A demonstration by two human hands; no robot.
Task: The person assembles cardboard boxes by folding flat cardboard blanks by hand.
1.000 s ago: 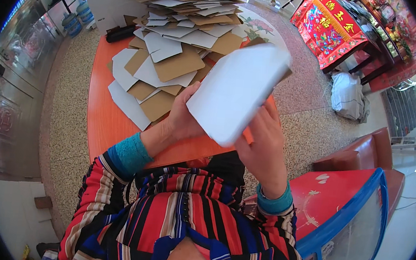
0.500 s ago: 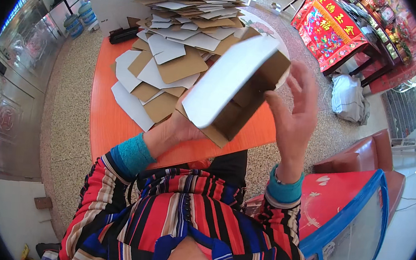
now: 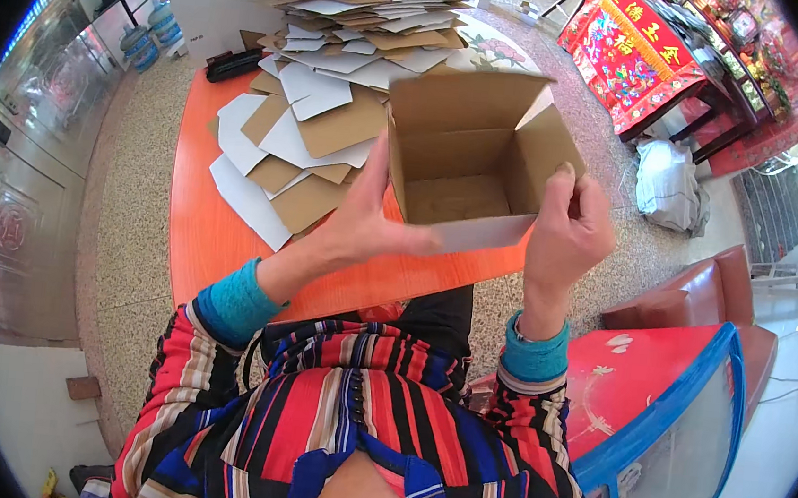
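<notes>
A cardboard box (image 3: 456, 197), white outside and brown inside, is held up above the near part of the orange table (image 3: 319, 289). Its open top faces me, so the inner walls and bottom show. My left hand (image 3: 373, 223) supports its left side, the thumb stretched along the near white wall and the other fingers partly hidden behind it. On the right, my right hand (image 3: 572, 221) pinches the upper edge of the right wall between thumb and fingers. Flat cardboard blanks (image 3: 304, 146), white and brown, lie spread on the table just left of the box.
A tall stack of flat cardboard (image 3: 372, 10) rises at the table's far end, beside a black object (image 3: 233, 66). To the right are a brown seat (image 3: 689, 293), a red surface with a blue-framed panel (image 3: 686, 445), and a wrapped bundle (image 3: 670, 187). Water bottles (image 3: 152, 38) stand far left.
The box has turned so its opening faces me rather than rightward. My right hand has gone from spread fingers to pinching its right wall; my left hand has shifted up along its side.
</notes>
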